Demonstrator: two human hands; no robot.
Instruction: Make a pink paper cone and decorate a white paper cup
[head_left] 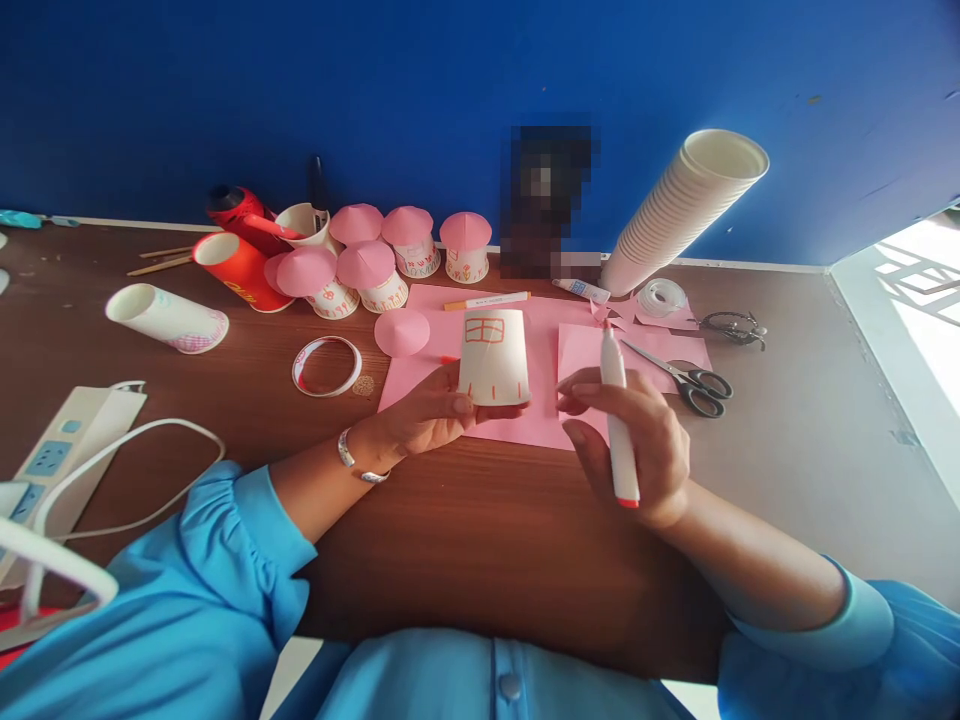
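Note:
My left hand (pixel 433 412) grips an upside-down white paper cup (pixel 493 356) by its lower edge. The cup carries a red drawn window and short red strokes near the rim. My right hand (pixel 637 440) is closed around a white marker (pixel 618 420) with a red tip end, held upright just right of the cup. Both hover over pink paper sheets (pixel 559 345) on the brown table (pixel 465 530). A loose pink paper cone (pixel 402 332) lies to the cup's left.
Several finished cups with pink cone roofs (pixel 375 262) stand at the back, beside red cups (pixel 238 268). A tall stack of white cups (pixel 686 205) leans at right. Scissors (pixel 694 382), tape rolls (pixel 327 366), a lying cup (pixel 166 318) and a power strip (pixel 52 455) lie around.

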